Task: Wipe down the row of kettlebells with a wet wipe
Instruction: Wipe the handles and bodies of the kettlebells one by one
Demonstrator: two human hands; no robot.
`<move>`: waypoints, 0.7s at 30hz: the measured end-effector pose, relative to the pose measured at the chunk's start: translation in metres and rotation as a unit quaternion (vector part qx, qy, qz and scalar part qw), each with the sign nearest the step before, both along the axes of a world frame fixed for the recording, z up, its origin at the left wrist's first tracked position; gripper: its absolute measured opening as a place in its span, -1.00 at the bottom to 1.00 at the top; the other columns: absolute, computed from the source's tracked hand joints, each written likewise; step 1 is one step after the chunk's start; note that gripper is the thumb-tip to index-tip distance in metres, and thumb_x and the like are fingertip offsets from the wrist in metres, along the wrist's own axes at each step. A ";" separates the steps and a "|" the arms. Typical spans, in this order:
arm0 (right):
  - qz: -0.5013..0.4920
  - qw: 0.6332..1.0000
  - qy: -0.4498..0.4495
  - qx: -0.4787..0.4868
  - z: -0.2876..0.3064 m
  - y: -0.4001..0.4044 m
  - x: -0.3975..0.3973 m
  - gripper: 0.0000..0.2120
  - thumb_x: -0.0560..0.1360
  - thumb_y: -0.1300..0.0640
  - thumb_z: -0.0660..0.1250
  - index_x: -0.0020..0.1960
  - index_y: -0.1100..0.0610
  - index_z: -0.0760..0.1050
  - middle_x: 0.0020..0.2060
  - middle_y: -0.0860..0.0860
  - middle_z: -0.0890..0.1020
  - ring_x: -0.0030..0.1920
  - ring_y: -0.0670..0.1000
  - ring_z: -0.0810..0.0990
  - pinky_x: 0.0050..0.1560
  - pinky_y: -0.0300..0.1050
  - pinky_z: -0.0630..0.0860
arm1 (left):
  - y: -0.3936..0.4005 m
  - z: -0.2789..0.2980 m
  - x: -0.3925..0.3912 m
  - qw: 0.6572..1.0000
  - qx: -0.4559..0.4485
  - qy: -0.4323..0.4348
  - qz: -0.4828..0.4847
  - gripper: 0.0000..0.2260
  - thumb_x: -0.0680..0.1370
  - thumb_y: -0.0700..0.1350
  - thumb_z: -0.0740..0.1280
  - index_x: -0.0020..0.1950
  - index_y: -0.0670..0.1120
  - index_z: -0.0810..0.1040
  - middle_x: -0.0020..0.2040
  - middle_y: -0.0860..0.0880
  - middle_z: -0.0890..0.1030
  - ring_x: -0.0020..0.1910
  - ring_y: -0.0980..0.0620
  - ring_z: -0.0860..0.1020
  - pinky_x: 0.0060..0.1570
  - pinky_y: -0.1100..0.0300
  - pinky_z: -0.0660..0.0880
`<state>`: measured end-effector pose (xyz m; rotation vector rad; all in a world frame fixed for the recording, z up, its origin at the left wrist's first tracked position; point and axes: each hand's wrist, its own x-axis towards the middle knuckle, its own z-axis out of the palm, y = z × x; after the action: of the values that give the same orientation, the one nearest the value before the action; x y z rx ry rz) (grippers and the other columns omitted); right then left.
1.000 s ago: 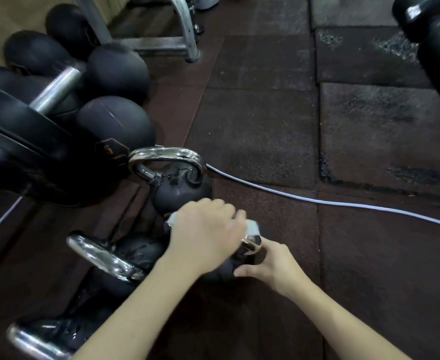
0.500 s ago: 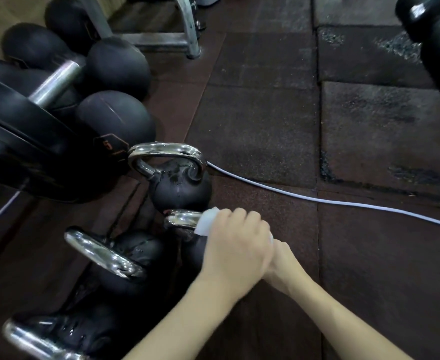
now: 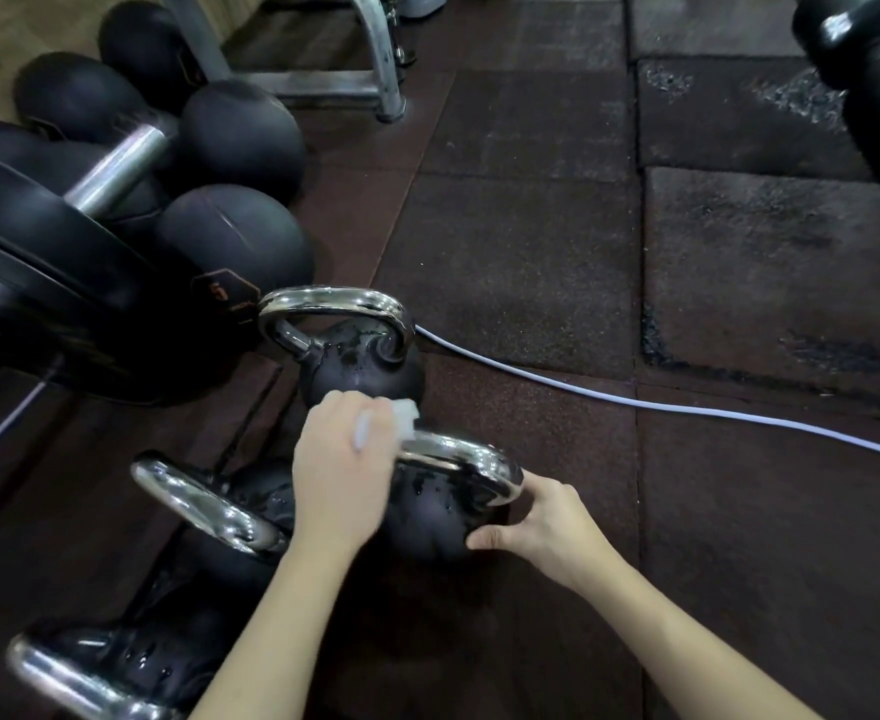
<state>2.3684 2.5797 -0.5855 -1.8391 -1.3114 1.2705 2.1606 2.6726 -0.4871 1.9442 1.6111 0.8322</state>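
My left hand (image 3: 341, 462) holds the wet wipe (image 3: 405, 414); the grip is closed around it, and only a white corner shows past my knuckles. This hand sits at the left end of the chrome handle (image 3: 461, 459) of the kettlebell (image 3: 430, 522) I am working on. The handle runs from my left hand toward the right and a little toward me, so I think the next wiping stroke must follow this line, away from the left hand and toward the right one. My right hand (image 3: 541, 522) steadies the black body on its right side, thumb pressed on the ball, fingers curled behind it, just under the right end of the handle. The left hand is the nearer one to the part not wiped yet.

The row continues on the floor (image 3: 531, 283): one kettlebell behind (image 3: 362, 366) with wet drops on it, and two more (image 3: 250, 506) to the left and nearer to me; the nearest is cut off by the picture edge.

My left hand hides the left end of the handle, and most of the wipe is hidden inside the fist. I cannot tell how much of the wipe touches the metal.
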 end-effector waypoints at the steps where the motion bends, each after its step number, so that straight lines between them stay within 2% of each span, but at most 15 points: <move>1: 0.000 1.000 0.000 -0.002 0.000 0.000 0.000 -0.09 0.15 -0.28 0.71 0.46 -0.17 0.53 0.38 -0.17 0.62 0.42 -0.13 0.53 0.52 0.02 0.40 | 0.004 0.001 -0.001 0.986 -0.090 -0.126 0.056 -0.68 0.61 0.00 0.19 -0.30 -0.05 0.54 -0.31 -0.06 0.42 -0.26 0.07 0.42 -0.16 0.02 0.41; 2: 0.003 1.000 -0.005 -0.001 0.000 -0.001 0.000 -0.11 0.16 -0.27 0.71 0.44 -0.16 0.54 0.38 -0.16 0.63 0.42 -0.11 0.54 0.52 0.02 0.41 | 0.005 0.005 0.000 0.951 -0.173 -0.231 0.111 -0.67 0.59 -0.03 0.21 -0.35 -0.10 0.44 -0.36 -0.08 0.35 -0.34 0.08 0.38 -0.23 0.05 0.36; 3: 0.003 1.000 -0.007 0.000 0.000 -0.001 -0.001 -0.12 0.16 -0.25 0.71 0.44 -0.15 0.55 0.37 -0.15 0.63 0.41 -0.10 0.55 0.51 0.01 0.41 | 0.006 0.006 -0.002 0.921 -0.218 -0.288 0.147 -0.66 0.55 -0.01 0.24 -0.40 -0.10 0.36 -0.41 -0.02 0.32 -0.36 0.05 0.34 -0.27 0.05 0.31; 4: 0.002 1.000 -0.009 0.002 -0.001 -0.001 -0.001 -0.13 0.16 -0.24 0.72 0.43 -0.15 0.56 0.37 -0.14 0.63 0.41 -0.10 0.55 0.51 0.00 0.41 | 0.007 0.006 -0.003 0.907 -0.240 -0.308 0.158 -0.67 0.50 0.03 0.27 -0.38 -0.10 0.30 -0.42 0.04 0.35 -0.36 0.01 0.34 -0.27 0.05 0.31; 5: 0.000 1.000 -0.011 0.001 -0.001 0.000 -0.001 -0.14 0.17 -0.21 0.72 0.43 -0.15 0.56 0.37 -0.14 0.63 0.41 -0.10 0.54 0.51 -0.01 0.41 | 0.007 0.007 -0.001 0.916 -0.233 -0.293 0.146 -0.67 0.49 0.04 0.27 -0.33 -0.15 0.32 -0.40 0.11 0.43 -0.34 0.00 0.38 -0.24 0.04 0.34; 7: 0.002 1.000 -0.006 -0.004 -0.001 0.000 -0.001 -0.14 0.18 -0.19 0.73 0.44 -0.16 0.55 0.38 -0.14 0.63 0.42 -0.11 0.53 0.52 -0.02 0.40 | 0.001 0.008 0.001 0.971 -0.145 -0.167 0.087 -0.70 0.58 0.01 0.17 -0.20 -0.12 0.55 -0.24 0.15 0.63 -0.19 0.02 0.54 -0.08 0.01 0.45; 8: 0.002 1.000 -0.003 0.001 -0.002 0.000 0.000 -0.13 0.17 -0.21 0.73 0.44 -0.15 0.55 0.38 -0.15 0.63 0.42 -0.11 0.53 0.51 -0.03 0.41 | -0.002 0.007 0.001 0.995 -0.072 -0.060 0.047 -0.66 0.59 0.02 0.09 -0.18 -0.07 0.59 -0.17 0.08 0.64 -0.11 -0.05 0.55 -0.05 -0.01 0.45; 9: 0.003 1.000 -0.006 0.003 -0.005 0.000 0.000 -0.13 0.16 -0.23 0.73 0.43 -0.14 0.56 0.37 -0.15 0.64 0.40 -0.12 0.54 0.50 -0.06 0.42 | -0.005 0.008 0.005 0.997 0.010 0.076 0.000 -0.65 0.58 0.02 0.05 -0.22 -0.06 0.54 -0.18 0.01 0.60 -0.13 -0.15 0.53 -0.10 -0.04 0.43; 10: 0.004 1.000 -0.012 0.007 -0.004 0.001 0.001 -0.13 0.16 -0.23 0.73 0.42 -0.11 0.58 0.35 -0.14 0.65 0.37 -0.14 0.56 0.45 -0.13 0.44 | -0.007 0.009 0.013 0.972 0.098 0.209 -0.046 -0.66 0.58 0.01 0.04 -0.26 -0.04 0.49 -0.23 -0.05 0.55 -0.18 -0.21 0.50 -0.17 -0.05 0.37; 12: -0.002 0.999 -0.032 -0.005 -0.008 0.002 -0.001 -0.25 0.15 -0.20 0.74 0.31 -0.12 0.64 0.23 -0.21 0.70 0.22 -0.23 0.61 0.24 -0.32 0.47 | -0.017 0.011 0.034 0.920 0.168 0.329 -0.134 -0.69 0.61 0.01 0.11 -0.26 0.00 0.51 -0.28 -0.06 0.51 -0.24 -0.19 0.48 -0.19 -0.04 0.20; 14: -0.004 0.997 -0.068 -0.029 -0.001 0.003 -0.004 -0.58 0.23 -0.23 0.63 0.05 -0.21 0.63 -0.10 -0.35 0.71 -0.08 -0.36 0.61 -0.09 -0.50 0.41 | -0.029 0.004 0.059 0.898 0.212 0.339 -0.181 -0.78 0.56 -0.02 0.28 -0.27 -0.01 0.53 -0.32 -0.05 0.47 -0.27 -0.13 0.44 -0.19 -0.04 0.19; 15: 0.004 0.995 -0.096 -0.034 0.001 0.004 -0.006 -0.69 0.30 -0.27 0.48 -0.04 -0.17 0.60 -0.26 -0.29 0.66 -0.22 -0.36 0.57 -0.20 -0.48 0.38 | -0.034 -0.001 0.070 0.898 0.215 0.331 -0.194 -0.81 0.51 -0.05 0.37 -0.30 -0.02 0.51 -0.33 -0.04 0.46 -0.28 -0.10 0.43 -0.18 -0.03 0.22; 17: 0.025 0.992 -0.120 -0.023 0.001 0.003 -0.008 -0.60 0.36 -0.27 0.19 0.00 -0.07 0.61 -0.36 -0.24 0.50 -0.30 -0.24 0.51 -0.26 -0.37 0.34 | -0.042 -0.012 0.083 0.869 0.241 0.360 -0.239 -0.81 0.39 -0.08 0.48 -0.32 -0.02 0.49 -0.31 -0.01 0.44 -0.25 -0.07 0.41 -0.11 0.00 0.25; 19: 0.023 0.990 -0.136 -0.018 0.000 0.003 -0.008 -0.65 0.41 -0.22 0.22 0.00 -0.03 0.61 -0.32 -0.21 0.52 -0.29 -0.13 0.52 -0.27 -0.29 0.36 | -0.043 -0.017 0.081 0.858 0.262 0.356 -0.262 -0.81 0.39 -0.09 0.49 -0.28 -0.03 0.48 -0.28 -0.01 0.43 -0.20 -0.07 0.36 -0.09 -0.01 0.29; 21: -0.006 0.994 -0.107 -0.036 0.001 0.004 -0.008 -0.83 0.41 -0.11 0.45 -0.09 -0.03 0.59 -0.31 -0.12 0.64 -0.28 -0.15 0.59 -0.33 -0.33 0.44 | -0.041 -0.012 0.066 0.885 0.266 0.296 -0.242 -0.83 0.51 -0.02 0.42 -0.22 -0.04 0.51 -0.24 -0.04 0.46 -0.20 -0.11 0.40 -0.12 -0.04 0.34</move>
<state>2.3607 2.5835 -0.5841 -2.0781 -1.3789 1.1522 2.2263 2.6313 -0.4993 3.0562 1.1194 0.5208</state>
